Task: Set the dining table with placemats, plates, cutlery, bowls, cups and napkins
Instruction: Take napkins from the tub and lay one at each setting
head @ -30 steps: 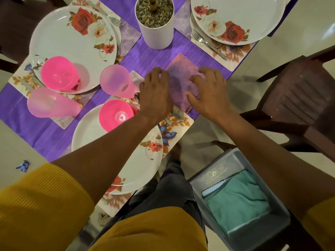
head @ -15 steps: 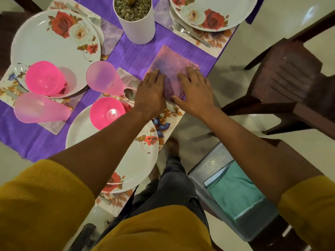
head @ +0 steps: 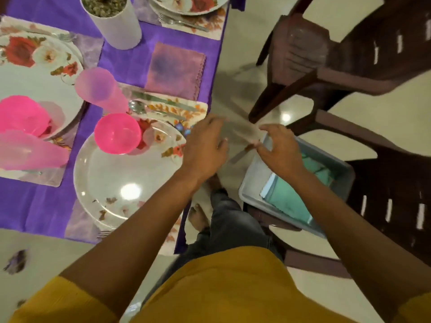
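- Nearest setting on the purple-clothed worktop (head: 46, 206) looks complete: floral placemat (head: 186, 106), white rose-print plate (head: 121, 173), bright pink plastic bowl (head: 117, 134), translucent pink cup (head: 98, 89), silver spoon (head: 137, 107).
- Folded pink-purple cloth napkin (head: 175, 69) lies flat just beyond that placemat, near the worktop edge, nobody touching it.
- Left hand (head: 205, 148) and right hand (head: 279, 150) hang empty, each grip loosely spread.
- Right hand is above the grey plastic bin (head: 345, 178) with folded teal napkins (head: 286, 201); more napkins likely remain.

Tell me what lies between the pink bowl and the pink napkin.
In the head view, a spoon and a knife lie on the floral placemat between the pink bowl and the pink napkin.
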Demonstrator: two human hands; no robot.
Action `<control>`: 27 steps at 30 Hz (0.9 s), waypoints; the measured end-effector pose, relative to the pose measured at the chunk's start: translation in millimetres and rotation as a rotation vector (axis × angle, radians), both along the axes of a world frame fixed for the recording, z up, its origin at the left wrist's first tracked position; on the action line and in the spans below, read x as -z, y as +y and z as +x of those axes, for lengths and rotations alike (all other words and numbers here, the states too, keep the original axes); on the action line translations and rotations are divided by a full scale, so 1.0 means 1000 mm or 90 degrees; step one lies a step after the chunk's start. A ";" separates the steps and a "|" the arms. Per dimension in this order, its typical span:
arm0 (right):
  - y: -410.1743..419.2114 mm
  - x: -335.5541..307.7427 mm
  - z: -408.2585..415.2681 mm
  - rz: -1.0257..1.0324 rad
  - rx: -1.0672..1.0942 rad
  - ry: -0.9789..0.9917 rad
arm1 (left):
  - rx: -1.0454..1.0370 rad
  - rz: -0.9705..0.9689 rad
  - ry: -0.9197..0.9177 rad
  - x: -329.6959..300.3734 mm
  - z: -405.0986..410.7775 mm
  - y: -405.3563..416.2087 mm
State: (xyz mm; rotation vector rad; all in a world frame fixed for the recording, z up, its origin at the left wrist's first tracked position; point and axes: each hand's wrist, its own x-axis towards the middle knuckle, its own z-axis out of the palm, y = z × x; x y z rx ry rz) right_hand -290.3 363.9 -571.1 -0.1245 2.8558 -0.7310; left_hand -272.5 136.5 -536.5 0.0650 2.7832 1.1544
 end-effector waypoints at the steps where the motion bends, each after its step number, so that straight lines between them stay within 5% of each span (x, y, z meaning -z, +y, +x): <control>1: 0.011 0.000 0.020 -0.010 0.039 -0.007 | 0.024 0.013 -0.019 -0.002 0.014 0.007; 13: 0.100 0.014 0.173 -0.001 0.283 -0.124 | 0.244 0.003 -0.175 0.042 0.106 0.081; 27: 0.175 0.071 0.228 -0.085 0.437 -0.172 | 0.340 -0.095 -0.270 0.111 0.114 0.180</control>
